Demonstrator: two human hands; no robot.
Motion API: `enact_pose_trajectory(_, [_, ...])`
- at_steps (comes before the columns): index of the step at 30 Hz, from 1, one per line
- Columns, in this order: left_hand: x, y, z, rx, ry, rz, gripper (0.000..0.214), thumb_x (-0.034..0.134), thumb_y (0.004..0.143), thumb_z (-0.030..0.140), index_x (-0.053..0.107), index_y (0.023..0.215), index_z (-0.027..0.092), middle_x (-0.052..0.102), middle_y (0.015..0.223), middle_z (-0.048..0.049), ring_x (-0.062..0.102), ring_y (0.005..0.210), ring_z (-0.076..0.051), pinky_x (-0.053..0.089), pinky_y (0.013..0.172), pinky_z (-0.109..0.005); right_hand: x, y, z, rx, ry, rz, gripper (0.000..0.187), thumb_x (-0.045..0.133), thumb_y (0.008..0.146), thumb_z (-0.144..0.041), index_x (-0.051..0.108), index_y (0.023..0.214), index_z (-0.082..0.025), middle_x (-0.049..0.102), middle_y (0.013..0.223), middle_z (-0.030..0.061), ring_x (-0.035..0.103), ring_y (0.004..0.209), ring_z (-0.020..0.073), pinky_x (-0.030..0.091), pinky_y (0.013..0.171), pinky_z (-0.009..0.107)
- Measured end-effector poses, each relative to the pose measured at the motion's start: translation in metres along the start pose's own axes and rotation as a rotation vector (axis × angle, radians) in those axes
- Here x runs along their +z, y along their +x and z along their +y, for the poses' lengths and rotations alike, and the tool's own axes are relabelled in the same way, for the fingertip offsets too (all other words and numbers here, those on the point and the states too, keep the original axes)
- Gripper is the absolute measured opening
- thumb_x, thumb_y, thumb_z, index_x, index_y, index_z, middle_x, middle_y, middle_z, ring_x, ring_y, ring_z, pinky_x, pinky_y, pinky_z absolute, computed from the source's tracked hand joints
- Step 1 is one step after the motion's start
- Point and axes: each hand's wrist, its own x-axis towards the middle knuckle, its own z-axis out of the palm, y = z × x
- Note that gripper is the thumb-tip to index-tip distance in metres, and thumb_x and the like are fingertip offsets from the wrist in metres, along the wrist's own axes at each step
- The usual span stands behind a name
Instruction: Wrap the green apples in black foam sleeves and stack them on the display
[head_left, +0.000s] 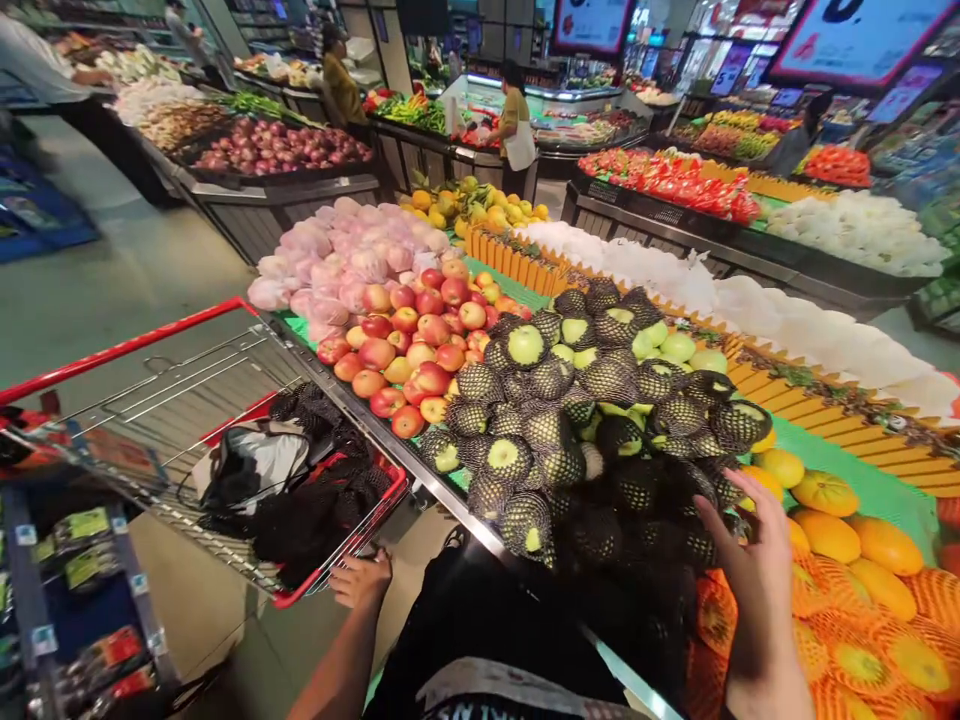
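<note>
My right hand (757, 590) is raised over the produce stand, thumb and fingers spread, with nothing in it. Beneath and beside it lie green round fruits in black foam nets (540, 430), some in deep shadow. Orange-yellow melons (825, 535) are just to its right, the nearer ones in orange foam nets (862, 660). Low on the left, my left hand (364, 578) has its fingers curled at the red-rimmed end of a wire shopping cart (281, 600). Inside the cart is a dark heap with a black and grey bag (259, 465).
Red-yellow apples (420, 340) and pink-wrapped fruits (352, 250) fill the stand's far left. Orange slatted dividers (810, 400) separate white-wrapped produce (795, 310). Blue-sided shelving (67, 580) stands left of the cart. Several people are at other stands, one (515, 130) carrying a white bag.
</note>
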Motion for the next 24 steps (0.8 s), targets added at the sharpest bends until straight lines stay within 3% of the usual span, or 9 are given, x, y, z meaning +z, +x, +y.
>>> enact_pose_trajectory(4, [-0.012, 0.029, -0.014, -0.001, 0.043, 0.046, 0.076, 0.034, 0.089, 0.058, 0.029, 0.146, 0.008, 0.027, 0.153, -0.0356, 0.029, 0.142, -0.050, 0.036, 0.101, -0.061, 0.020, -0.018, -0.002, 0.099, -0.094, 0.157, 0.052, 0.069, 0.080, -0.064, 0.074, 0.105, -0.019, 0.071, 0.110, 0.0143, 0.064, 0.110, 0.0385, 0.044, 0.100, 0.064])
enact_pose_trajectory(7, [-0.020, 0.070, 0.001, 0.031, 0.073, 0.064, 0.083, 0.041, 0.086, 0.057, 0.018, 0.149, 0.007, 0.022, 0.153, -0.0373, 0.030, 0.138, -0.053, 0.038, 0.096, -0.062, 0.032, -0.019, -0.020, 0.087, -0.126, 0.170, 0.051, 0.068, 0.080, -0.065, 0.076, 0.100, -0.018, 0.072, 0.109, 0.0148, 0.066, 0.108, 0.0385, 0.043, 0.103, 0.063])
enact_pose_trajectory(10, [-0.020, 0.120, 0.027, 0.089, 0.082, 0.023, 0.085, 0.044, 0.087, 0.047, 0.008, 0.151, 0.005, 0.022, 0.154, -0.0346, 0.032, 0.138, -0.048, 0.038, 0.099, -0.057, 0.041, -0.012, -0.052, 0.092, -0.161, 0.221, 0.048, 0.069, 0.082, -0.062, 0.076, 0.101, -0.019, 0.072, 0.113, 0.0153, 0.065, 0.109, 0.0388, 0.042, 0.103, 0.062])
enact_pose_trajectory(13, [-0.015, 0.165, 0.055, 0.136, 0.081, -0.083, 0.083, 0.050, 0.084, 0.045, 0.016, 0.148, 0.004, 0.032, 0.150, -0.0313, 0.038, 0.136, -0.044, 0.040, 0.100, -0.053, 0.052, -0.006, -0.089, 0.100, -0.198, 0.300, 0.038, 0.071, 0.084, -0.054, 0.076, 0.104, -0.021, 0.071, 0.118, 0.0142, 0.063, 0.113, 0.0371, 0.042, 0.104, 0.058])
enact_pose_trajectory(17, [-0.007, 0.207, 0.088, 0.212, 0.138, -0.304, 0.066, 0.051, 0.084, 0.045, 0.040, 0.132, 0.001, 0.045, 0.138, -0.0360, 0.043, 0.134, -0.049, 0.044, 0.095, -0.055, 0.068, -0.014, -0.122, 0.099, -0.252, 0.352, 0.030, 0.072, 0.086, -0.047, 0.076, 0.101, -0.021, 0.070, 0.119, 0.0126, 0.062, 0.114, 0.0340, 0.040, 0.106, 0.055])
enact_pose_trajectory(21, [-0.010, 0.226, 0.112, 0.327, 0.226, -0.448, 0.066, 0.056, 0.087, 0.047, 0.043, 0.133, 0.002, 0.048, 0.138, -0.0341, 0.046, 0.133, -0.051, 0.049, 0.090, -0.057, 0.074, -0.035, -0.140, 0.139, -0.329, 0.352, 0.027, 0.070, 0.087, -0.046, 0.075, 0.099, -0.022, 0.068, 0.119, 0.0113, 0.061, 0.114, 0.0321, 0.041, 0.104, 0.053])
enact_pose_trajectory(24, [-0.020, 0.228, 0.128, 0.550, 0.234, -0.526, 0.057, 0.061, 0.091, 0.046, 0.048, 0.137, 0.014, 0.053, 0.138, -0.0201, 0.054, 0.126, -0.040, 0.051, 0.095, -0.055, 0.070, -0.054, -0.154, 0.202, -0.406, 0.383, 0.026, 0.069, 0.088, -0.047, 0.075, 0.097, -0.023, 0.068, 0.119, 0.0111, 0.061, 0.113, 0.0322, 0.041, 0.104, 0.054])
